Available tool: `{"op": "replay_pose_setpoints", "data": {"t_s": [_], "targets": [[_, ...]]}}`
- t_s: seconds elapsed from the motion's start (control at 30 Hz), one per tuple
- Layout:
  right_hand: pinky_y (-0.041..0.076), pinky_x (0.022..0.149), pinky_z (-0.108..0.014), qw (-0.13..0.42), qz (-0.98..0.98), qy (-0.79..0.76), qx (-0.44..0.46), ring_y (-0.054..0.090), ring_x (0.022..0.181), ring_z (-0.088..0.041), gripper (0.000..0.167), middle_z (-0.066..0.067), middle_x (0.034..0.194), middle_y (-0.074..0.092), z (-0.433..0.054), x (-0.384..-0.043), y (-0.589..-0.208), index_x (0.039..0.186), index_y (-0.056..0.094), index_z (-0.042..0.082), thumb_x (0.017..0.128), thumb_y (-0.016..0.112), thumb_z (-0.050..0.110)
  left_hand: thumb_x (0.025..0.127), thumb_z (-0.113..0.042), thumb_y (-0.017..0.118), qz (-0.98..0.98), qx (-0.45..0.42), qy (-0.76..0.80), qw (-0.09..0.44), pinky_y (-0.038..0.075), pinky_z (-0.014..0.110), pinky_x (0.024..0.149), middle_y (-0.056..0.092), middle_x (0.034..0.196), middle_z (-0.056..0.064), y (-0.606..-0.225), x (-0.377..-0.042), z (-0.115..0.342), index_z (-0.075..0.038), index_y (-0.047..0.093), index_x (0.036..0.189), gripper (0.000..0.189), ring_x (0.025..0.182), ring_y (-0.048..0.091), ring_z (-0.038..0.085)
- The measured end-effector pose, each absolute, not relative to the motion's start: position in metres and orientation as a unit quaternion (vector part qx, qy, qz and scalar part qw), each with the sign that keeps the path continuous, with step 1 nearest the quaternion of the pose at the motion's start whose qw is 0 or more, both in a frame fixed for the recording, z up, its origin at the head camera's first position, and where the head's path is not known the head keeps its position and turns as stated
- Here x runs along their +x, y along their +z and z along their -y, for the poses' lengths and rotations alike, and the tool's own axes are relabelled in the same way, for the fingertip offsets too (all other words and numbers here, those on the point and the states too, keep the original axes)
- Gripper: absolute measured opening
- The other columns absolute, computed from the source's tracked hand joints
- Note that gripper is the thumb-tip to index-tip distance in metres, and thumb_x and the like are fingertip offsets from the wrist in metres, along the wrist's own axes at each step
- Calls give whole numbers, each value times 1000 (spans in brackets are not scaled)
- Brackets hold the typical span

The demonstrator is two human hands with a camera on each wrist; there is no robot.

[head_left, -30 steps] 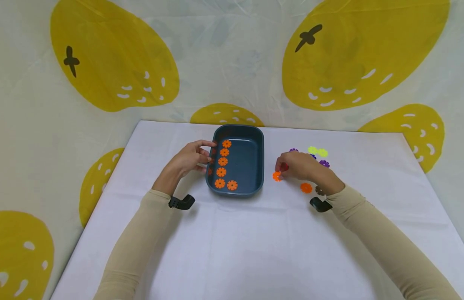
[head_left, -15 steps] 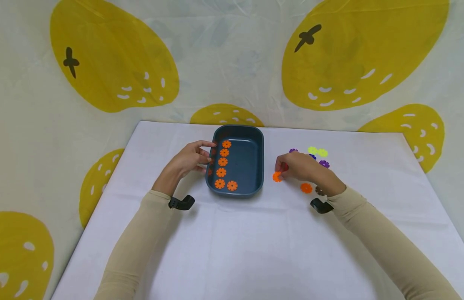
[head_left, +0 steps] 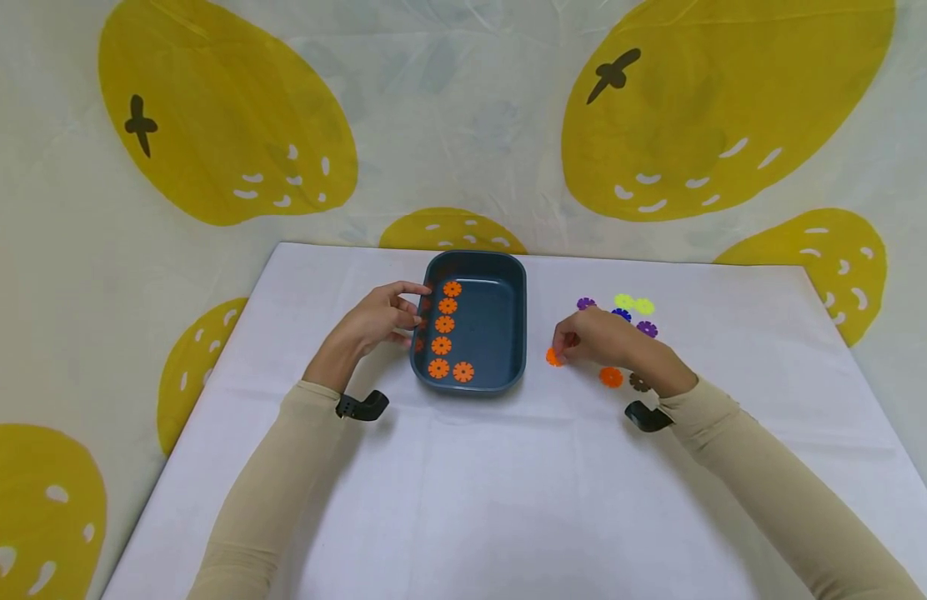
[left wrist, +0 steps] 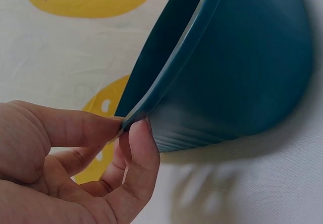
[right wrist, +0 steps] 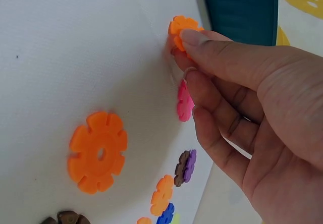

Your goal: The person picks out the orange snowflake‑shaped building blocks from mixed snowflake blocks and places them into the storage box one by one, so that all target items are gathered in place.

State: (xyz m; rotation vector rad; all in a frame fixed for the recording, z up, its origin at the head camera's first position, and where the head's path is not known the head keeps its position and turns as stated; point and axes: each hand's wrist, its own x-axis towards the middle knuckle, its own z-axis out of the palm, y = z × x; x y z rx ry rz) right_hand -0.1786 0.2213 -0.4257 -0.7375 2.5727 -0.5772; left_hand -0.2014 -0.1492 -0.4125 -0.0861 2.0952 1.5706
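My left hand [head_left: 381, 317] pinches the left rim of a dark blue-green plastic tray [head_left: 523, 333], thumb on one side and fingers on the other, as the left wrist view shows. Inside, several orange flower-shaped discs [head_left: 444, 324] stand in a column along the left side, with one more beside the nearest. To the right of the tray, my right hand [head_left: 594, 333] pinches an orange flower-shaped disc [right wrist: 182, 27] between thumb and index finger. Beyond its fingers lies a pink disc [right wrist: 184, 102]. Another orange disc [right wrist: 98, 152] lies flat on the cloth near my right wrist.
Around my right hand on the white cloth [head_left: 463, 500] lie purple discs [head_left: 647, 329], a blue disc [head_left: 621, 315], yellow-green discs [head_left: 643, 306] and a brown disc [head_left: 639, 381]. A curtain printed with yellow fruit [head_left: 726, 108] hangs behind the table.
My right hand has shifted slightly right and toward me, showing more of the blue and purple discs behind it and covering the reddish-pink one. My left hand keeps its hold on the tray.
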Motion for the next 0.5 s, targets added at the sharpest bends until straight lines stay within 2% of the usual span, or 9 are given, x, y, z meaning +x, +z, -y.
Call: {"op": "replay_pose_setpoints", "data": {"t_s": [0.5], "targets": [[57,80,-26,227,-891,-264,-291,64,86,-15,16,5,93,75,-227,-176,-419,100,81,14,89,76,3,97,2,59,-771,-25,583,256,58,46,79,51,108,11,-413,-201,151,-18,53,145,52,111,61,33]]}}
